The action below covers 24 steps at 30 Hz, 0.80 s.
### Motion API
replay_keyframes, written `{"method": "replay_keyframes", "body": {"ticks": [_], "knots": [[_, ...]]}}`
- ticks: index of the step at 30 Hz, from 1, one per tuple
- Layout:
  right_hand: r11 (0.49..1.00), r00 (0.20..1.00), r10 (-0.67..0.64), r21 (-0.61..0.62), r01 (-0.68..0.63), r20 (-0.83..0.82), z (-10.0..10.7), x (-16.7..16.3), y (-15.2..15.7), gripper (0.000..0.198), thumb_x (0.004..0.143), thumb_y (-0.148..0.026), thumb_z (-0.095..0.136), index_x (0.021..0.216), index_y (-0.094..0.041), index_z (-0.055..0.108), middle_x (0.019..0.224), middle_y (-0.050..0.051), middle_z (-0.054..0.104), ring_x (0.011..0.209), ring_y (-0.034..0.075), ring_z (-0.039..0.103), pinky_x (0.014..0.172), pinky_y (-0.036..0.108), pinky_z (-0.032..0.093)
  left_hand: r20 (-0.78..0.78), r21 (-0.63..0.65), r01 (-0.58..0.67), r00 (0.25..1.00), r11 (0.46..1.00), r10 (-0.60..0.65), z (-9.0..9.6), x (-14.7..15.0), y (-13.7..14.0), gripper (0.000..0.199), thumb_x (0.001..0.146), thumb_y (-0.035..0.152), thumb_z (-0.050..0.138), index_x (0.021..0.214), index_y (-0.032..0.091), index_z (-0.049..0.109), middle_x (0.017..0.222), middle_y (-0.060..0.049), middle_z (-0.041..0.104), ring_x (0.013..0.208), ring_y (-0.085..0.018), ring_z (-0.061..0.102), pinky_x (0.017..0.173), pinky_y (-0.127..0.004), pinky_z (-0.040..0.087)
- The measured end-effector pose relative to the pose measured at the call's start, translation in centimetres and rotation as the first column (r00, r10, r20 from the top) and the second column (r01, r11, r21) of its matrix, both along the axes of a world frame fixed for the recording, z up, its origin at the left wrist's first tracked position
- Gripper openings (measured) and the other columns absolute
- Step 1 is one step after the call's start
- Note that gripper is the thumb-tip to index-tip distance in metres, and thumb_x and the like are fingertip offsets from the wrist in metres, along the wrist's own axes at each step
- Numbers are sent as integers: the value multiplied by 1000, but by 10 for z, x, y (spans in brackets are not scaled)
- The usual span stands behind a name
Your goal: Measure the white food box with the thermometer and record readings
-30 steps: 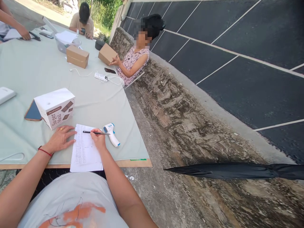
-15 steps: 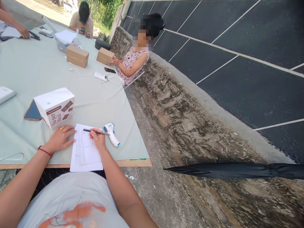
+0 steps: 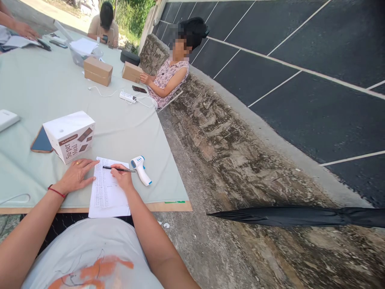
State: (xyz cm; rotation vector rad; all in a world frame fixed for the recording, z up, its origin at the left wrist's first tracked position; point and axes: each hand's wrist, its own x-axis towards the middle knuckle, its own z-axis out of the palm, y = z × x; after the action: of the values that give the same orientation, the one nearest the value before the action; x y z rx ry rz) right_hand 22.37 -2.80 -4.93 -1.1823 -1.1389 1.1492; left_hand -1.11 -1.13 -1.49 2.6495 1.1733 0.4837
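My right hand [image 3: 122, 176] is closed around a black pen [image 3: 116, 168], its tip end over the upper part of some written sheets of paper [image 3: 104, 190]. Handwriting in rows covers the left side of the top sheet. My left hand [image 3: 78, 176] lies flat with fingers spread, fingertips at the left edge of the papers. Just beyond it stands a white box with brown print [image 3: 72, 136], and a phone [image 3: 41, 141] lies partly behind that box. To the right of my right hand rests a white and blue infrared thermometer [image 3: 140, 170].
Farther along the table [image 3: 135, 136] are a power strip [image 3: 127, 97], a dark phone [image 3: 139, 89], a cardboard box [image 3: 98, 70] and a plastic basket [image 3: 78, 60]. A person [image 3: 168, 78] holds another cardboard box [image 3: 131, 72]. A folded black umbrella [image 3: 285, 215] juts in at right.
My right hand and the pen have shifted slightly left and down on the sheet. My left fingertips reach a little farther onto the paper's edge. At far left, another person's hand has moved left.
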Motion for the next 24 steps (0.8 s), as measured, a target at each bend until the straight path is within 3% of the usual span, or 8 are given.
{"method": "replay_keyframes", "body": {"ticks": [6, 12, 17, 24], "knots": [[999, 999, -34, 32, 34, -5, -1, 2, 2, 28, 72, -44, 70, 88, -21, 68, 74, 0, 67, 61, 13, 59, 63, 29, 53, -36, 26, -3, 999, 1000, 4, -3, -1, 2, 54, 95, 60, 42, 125, 23, 67, 133, -15, 59, 119, -35, 54, 98, -51, 42], [997, 996, -75, 27, 76, -42, -1, 1, 2, 38, 75, -57, 68, 80, -19, 63, 61, -3, 60, 54, 11, 53, 56, 25, 48, -13, 23, -9, 1000, 1000, 9, -3, -1, 2, 52, 93, 59, 44, 123, 23, 69, 131, -15, 60, 118, -35, 55, 97, -53, 44], [989, 987, -143, 17, 145, -76, 1, 0, 2, 48, 79, -68, 61, 83, -19, 58, 64, 1, 65, 56, 13, 61, 58, 27, 52, 6, 6, -19, 1000, 1000, 19, -2, -1, 2, 52, 92, 59, 45, 122, 23, 68, 133, -15, 60, 120, -36, 54, 97, -54, 44], [990, 987, -129, 44, 133, -95, 2, -1, 1, 52, 83, -72, 55, 85, -20, 54, 63, 4, 70, 58, 15, 67, 54, 25, 50, -20, 6, -22, 1000, 1000, 23, -2, -1, 2, 53, 93, 58, 46, 124, 21, 67, 134, -16, 60, 120, -36, 55, 96, -52, 45]]}}
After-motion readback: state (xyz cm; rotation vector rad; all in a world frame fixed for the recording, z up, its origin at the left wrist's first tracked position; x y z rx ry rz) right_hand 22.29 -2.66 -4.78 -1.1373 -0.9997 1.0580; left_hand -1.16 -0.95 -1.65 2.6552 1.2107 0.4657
